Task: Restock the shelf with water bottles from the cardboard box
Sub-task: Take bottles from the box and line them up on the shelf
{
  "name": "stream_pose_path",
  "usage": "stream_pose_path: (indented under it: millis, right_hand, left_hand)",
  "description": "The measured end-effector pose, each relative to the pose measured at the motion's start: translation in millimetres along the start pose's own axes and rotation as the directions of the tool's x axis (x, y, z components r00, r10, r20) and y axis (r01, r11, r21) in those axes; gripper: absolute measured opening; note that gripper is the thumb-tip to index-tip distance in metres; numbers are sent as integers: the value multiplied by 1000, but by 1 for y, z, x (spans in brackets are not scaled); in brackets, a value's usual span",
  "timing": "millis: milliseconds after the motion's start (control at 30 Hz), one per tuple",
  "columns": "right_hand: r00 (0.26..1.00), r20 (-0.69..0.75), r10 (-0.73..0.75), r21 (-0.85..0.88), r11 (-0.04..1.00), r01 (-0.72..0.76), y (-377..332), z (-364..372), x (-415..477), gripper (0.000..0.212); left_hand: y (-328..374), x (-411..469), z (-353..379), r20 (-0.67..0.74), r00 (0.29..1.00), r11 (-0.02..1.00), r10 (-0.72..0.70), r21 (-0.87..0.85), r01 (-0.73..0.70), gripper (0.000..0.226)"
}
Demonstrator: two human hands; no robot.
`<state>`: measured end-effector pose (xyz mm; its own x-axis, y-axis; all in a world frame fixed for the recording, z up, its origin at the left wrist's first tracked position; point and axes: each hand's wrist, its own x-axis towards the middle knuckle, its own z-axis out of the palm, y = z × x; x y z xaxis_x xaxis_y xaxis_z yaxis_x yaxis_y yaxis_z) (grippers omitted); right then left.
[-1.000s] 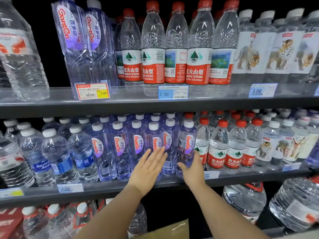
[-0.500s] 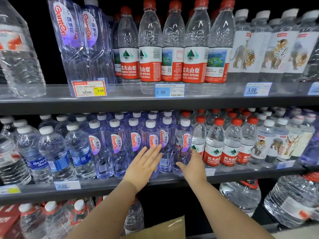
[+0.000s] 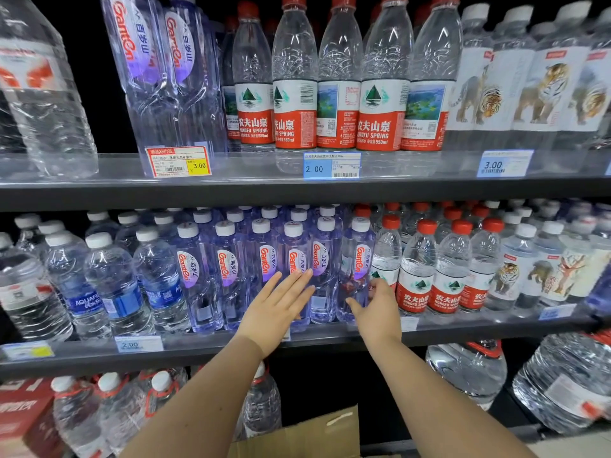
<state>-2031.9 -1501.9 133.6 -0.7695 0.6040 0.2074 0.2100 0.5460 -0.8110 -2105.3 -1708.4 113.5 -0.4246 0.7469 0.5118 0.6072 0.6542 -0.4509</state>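
A row of purple-tinted Ganten water bottles with white caps stands on the middle shelf. My left hand lies flat with straight fingers against the fronts of two bottles in the middle of that row. My right hand grips the rightmost Ganten bottle low down, thumb on its left and fingers curled round its right side. That bottle stands upright at the shelf's front edge. A flap of the cardboard box shows at the bottom between my forearms; its inside is hidden.
Red-capped Nongfu Spring bottles stand right beside the gripped bottle, with tiger-label bottles further right. Blue-label bottles fill the left. The upper shelf carries taller bottles. Large water jugs sit on the bottom shelf.
Both hands stay on the same Ganten bottles, edging slightly further in toward the row. The view has shifted a little; no bottle has visibly left its place.
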Motion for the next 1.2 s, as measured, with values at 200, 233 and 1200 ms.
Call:
stream_pose_path:
  millis: [200,233,1200]
  right_hand:
    - [1000,19,11,-38,999,-10,-3,2,6,33]
    - [1000,13,7,-46,999,-6,-4,3,7,32]
    - [759,403,-511,-183,768,614,-180,-45,-216,37]
  left_hand:
    - [-1,1,4,-4,1000,1000,5,-19,-5,84]
    - [-1,1,5,-8,1000,1000,14,-12,-14,83]
    - [-60,-156,-238,97,735,730,-671,-91,678,35]
